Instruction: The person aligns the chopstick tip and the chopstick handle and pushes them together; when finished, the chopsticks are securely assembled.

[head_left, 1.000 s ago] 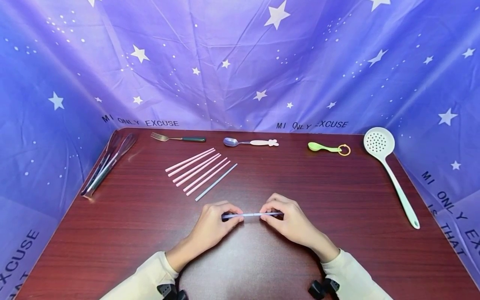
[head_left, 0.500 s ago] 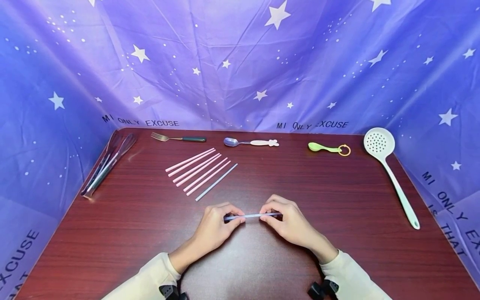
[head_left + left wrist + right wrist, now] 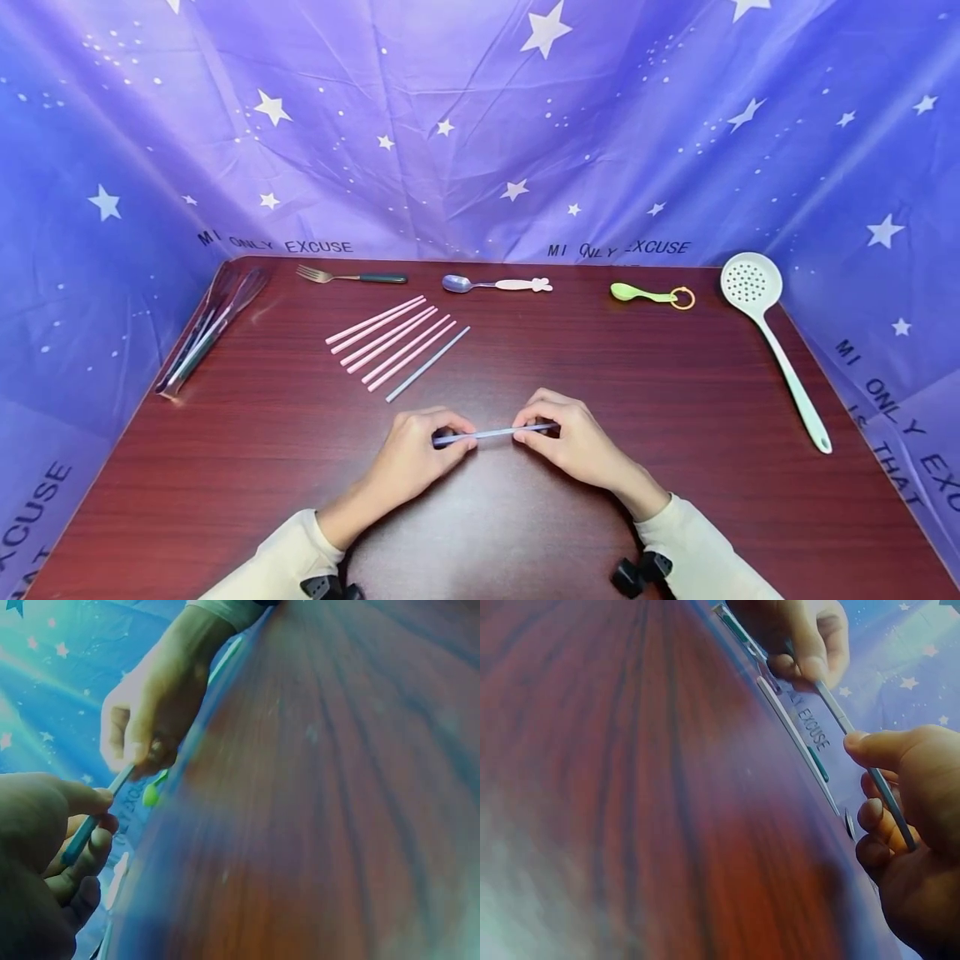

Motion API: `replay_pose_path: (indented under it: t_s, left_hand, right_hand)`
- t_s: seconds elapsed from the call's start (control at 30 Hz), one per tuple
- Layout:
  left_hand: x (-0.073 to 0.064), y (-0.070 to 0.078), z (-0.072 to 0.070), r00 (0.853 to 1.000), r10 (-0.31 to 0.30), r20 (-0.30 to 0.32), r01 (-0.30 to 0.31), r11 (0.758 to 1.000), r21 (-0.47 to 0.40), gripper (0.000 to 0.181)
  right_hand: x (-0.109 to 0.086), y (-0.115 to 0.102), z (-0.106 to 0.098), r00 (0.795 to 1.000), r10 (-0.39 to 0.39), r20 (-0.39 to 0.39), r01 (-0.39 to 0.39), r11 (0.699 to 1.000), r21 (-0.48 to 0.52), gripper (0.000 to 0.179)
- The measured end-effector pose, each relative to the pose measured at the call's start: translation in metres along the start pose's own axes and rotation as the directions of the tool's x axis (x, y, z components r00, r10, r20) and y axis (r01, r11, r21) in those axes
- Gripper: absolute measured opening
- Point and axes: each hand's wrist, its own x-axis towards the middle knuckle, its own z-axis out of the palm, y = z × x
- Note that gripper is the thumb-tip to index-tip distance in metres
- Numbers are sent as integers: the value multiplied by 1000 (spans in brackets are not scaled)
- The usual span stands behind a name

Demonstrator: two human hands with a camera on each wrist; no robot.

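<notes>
Both hands hold a thin blue-grey straw (image 3: 493, 433) level, low over the near middle of the table. My left hand (image 3: 420, 450) pinches its left part between thumb and fingers. My right hand (image 3: 573, 433) pinches the right part the same way, leaving a short bare stretch between them. In the right wrist view a faint joint line crosses the straw (image 3: 834, 707) between the hands. A similar blue-grey straw (image 3: 428, 364) lies on the table beyond the left hand, beside a row of several pink straws (image 3: 390, 346).
Along the back of the table (image 3: 187, 467) lie a fork (image 3: 352, 276), a spoon with a white handle (image 3: 495, 285) and a small green spoon (image 3: 648, 293). A white skimmer (image 3: 776, 346) lies at the right. A clear bag of utensils (image 3: 210, 333) is at the left edge.
My left hand has shifted slightly left, so a little more of the straw shows between the hands. The straw now tilts slightly up to the right. The head view has moved a little.
</notes>
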Motion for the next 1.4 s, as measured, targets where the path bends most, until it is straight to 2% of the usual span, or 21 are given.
replay_pose_path:
  t_s: [0.23,0.5,0.7,0.9,1.07,1.2,1.4]
  left_hand:
    - [-4,-5,-14,998,-55,-6,55,998,1,14]
    - [-8,-10,-24,999,-45,-11,45,999,-6,13]
    - [-13,-18,-34,998,-31,-63,32,999,18,12]
    - [-16,-24,-44,988,-102,-118,106,994,31,13]
    - [-18,-31,-48,975,-162,-153,167,986,15,14]
    - [-17,-38,-52,971,-171,-165,179,983,38,14]
    - [-15,-50,-56,975,-141,-174,160,982,98,13]
  right_hand:
    - [1,4,-5,1000,17,-1,-17,1000,-7,10]
    - [3,3,-7,1000,11,-4,-11,1000,-4,10]
    - [13,7,-8,1000,15,-20,-15,1000,8,12]
    - [34,17,-9,998,46,-37,-45,999,13,14]
    - [56,30,-9,998,51,28,-52,998,22,8]
    - [76,40,-6,996,53,68,-54,998,15,7]
    - [109,50,0,991,80,110,-78,997,-21,8]
